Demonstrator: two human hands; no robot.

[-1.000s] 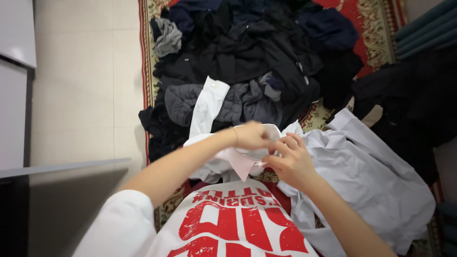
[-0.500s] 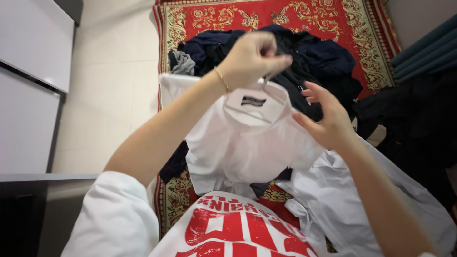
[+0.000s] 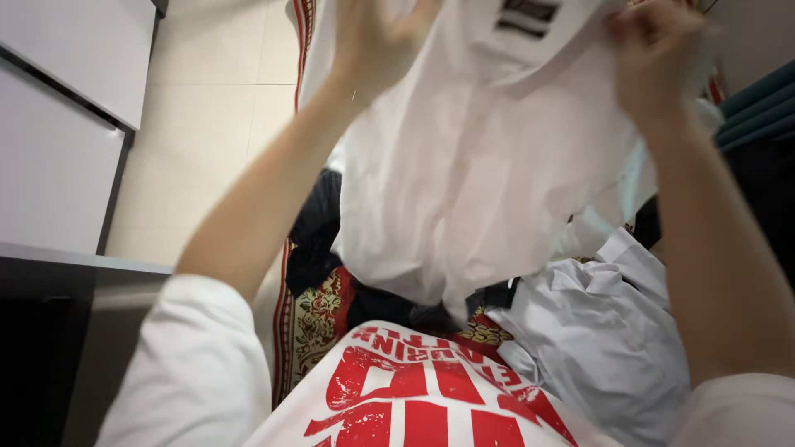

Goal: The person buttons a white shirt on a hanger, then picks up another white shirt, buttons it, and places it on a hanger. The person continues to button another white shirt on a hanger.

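Head view showed both hands raised high, holding up a white shirt (image 3: 480, 165). The left hand (image 3: 377, 41) was closed on the shirt's upper edge to the left of the collar, its fingers bunched into the cloth; the grip there was tight, though the fingertips ran out of the top of the picture. The right hand (image 3: 654, 45) was clenched into a fist on the shirt's upper edge to the right of the collar, with fabric pinched inside it. A dark label (image 3: 526, 15) sat inside the collar, between the two hands.

The shirt hung down from the hands in front of the person, its lower end dangling just above the person's white top with red print (image 3: 414, 397). Below and to the right of the shirt lay a crumpled pale grey-blue shirt (image 3: 604, 331). Beneath the shirt, dark clothes (image 3: 319, 232) lay on a red patterned rug (image 3: 319, 319). Left of the shirt was pale tiled floor (image 3: 199, 124), and further left white cabinet fronts (image 3: 58, 124).
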